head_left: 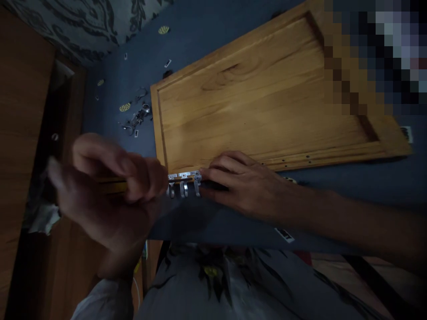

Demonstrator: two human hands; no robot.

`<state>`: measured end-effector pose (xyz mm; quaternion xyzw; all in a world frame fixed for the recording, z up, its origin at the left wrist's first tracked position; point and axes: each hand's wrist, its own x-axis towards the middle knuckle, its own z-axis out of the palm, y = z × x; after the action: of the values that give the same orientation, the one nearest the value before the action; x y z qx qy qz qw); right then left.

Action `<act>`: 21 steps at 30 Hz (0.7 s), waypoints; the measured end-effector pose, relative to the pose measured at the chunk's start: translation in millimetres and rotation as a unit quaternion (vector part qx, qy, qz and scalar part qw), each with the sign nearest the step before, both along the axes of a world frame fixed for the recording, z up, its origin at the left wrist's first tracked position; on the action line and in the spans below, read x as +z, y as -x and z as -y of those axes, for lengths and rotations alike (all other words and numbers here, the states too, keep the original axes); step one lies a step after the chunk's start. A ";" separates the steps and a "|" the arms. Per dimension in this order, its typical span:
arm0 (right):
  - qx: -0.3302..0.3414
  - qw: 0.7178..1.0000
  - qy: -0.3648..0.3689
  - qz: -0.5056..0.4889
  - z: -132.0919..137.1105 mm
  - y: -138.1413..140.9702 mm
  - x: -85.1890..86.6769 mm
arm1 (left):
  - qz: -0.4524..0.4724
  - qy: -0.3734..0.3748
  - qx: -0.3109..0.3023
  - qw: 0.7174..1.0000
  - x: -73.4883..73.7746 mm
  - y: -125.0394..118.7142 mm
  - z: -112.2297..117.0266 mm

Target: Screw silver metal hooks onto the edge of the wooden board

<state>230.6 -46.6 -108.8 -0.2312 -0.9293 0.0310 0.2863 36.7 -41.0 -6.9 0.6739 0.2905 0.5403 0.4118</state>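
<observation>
A wooden door-like panel (pixel 267 89) with a raised frame lies on a dark blue cloth. Along its near edge, at the left corner, sit small silvery metal hooks (pixel 184 190) on flat plates with cross-slot screw heads. My right hand (pixel 247 186) rests at that edge, its fingertips and thumb closed around the rightmost metal hook. To the left, my left hand (pixel 116 186) is closed, and its thumb is blurred. A yellowish handle (pixel 113 186) shows between its fingers; the tool's tip is hidden behind the hand.
Loose metal pieces (pixel 138 115) lie in a small heap left of the panel. Several small holes (pixel 308 159) run along the panel's near edge. Wooden furniture (pixel 23 111) stands at the left, with patterned fabric (pixel 83 26) behind. The upper right corner is pixelated.
</observation>
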 end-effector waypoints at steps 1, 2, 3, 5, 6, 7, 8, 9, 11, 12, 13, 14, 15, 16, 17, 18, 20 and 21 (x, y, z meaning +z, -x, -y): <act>0.003 1.000 0.000 0.003 0.1 -0.5 0.5 | 0.044 0.061 0.014 0.997 -0.4 -2.1 3.3; 0.006 1.000 -0.002 0.004 0.2 -0.9 0.6 | 0.091 0.092 0.015 0.992 -1.1 -4.1 6.0; 0.007 1.000 -0.005 0.004 0.3 -1.1 0.5 | 0.115 0.129 0.024 0.985 -1.7 -5.9 8.0; 0.006 1.000 -0.010 0.004 0.3 -1.2 -0.6 | 0.137 0.142 0.027 0.980 -2.7 -8.5 9.4; 0.007 1.000 -0.012 0.003 0.2 -1.0 -1.3 | 0.136 0.149 0.029 0.979 -2.9 -9.4 9.1; 0.008 1.000 -0.013 0.001 0.1 -0.8 -2.0 | 0.139 0.148 0.028 0.979 -2.8 -10.3 8.5; 0.008 1.000 -0.015 -0.003 0.0 -0.6 -2.5 | 0.142 0.148 0.031 0.978 -2.5 -11.2 7.6; 0.008 1.000 -0.018 -0.009 -0.2 -0.2 -2.8 | 0.145 0.149 0.036 0.977 -2.1 -12.3 6.8; 0.005 1.000 -0.023 -0.014 -0.6 0.4 -3.0 | 0.148 0.149 0.047 0.976 -1.4 -14.7 5.5; 0.004 1.000 -0.025 -0.014 -0.8 0.8 -2.9 | 0.150 0.148 0.051 0.976 -1.1 -16.0 5.1; 0.001 1.000 -0.028 -0.014 -1.0 1.1 -2.7 | 0.152 0.146 0.054 0.976 -1.1 -17.2 4.9; -0.001 0.999 -0.031 -0.015 -1.2 1.5 -2.6 | 0.152 0.145 0.056 0.976 -1.3 -18.2 4.9; -0.002 0.999 -0.034 -0.016 -1.4 1.9 -2.6 | 0.149 0.145 0.059 0.976 -1.9 -18.9 4.8; -0.006 0.999 -0.037 -0.021 -1.4 2.2 -2.6 | 0.146 0.145 0.063 0.977 -2.8 -19.1 4.7; -0.009 0.999 -0.039 -0.026 -1.4 2.6 -2.6 | 0.142 0.146 0.066 0.977 -4.2 -18.8 4.5; -0.010 0.999 -0.041 -0.030 -1.1 2.8 -2.7 | 0.138 0.143 0.064 0.978 -6.1 -18.1 4.2; -0.010 0.999 -0.037 -0.027 -0.3 3.0 -2.9 | 0.133 0.127 0.048 0.982 -10.6 -15.7 3.0; -0.010 0.999 -0.033 -0.022 0.2 2.8 -3.0 | 0.130 0.111 0.032 0.985 -12.7 -14.4 2.4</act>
<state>227.7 -46.8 -111.8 -0.2307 -0.9209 0.0028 0.3142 51.1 -43.3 -19.6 0.5385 0.3137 0.6008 0.5007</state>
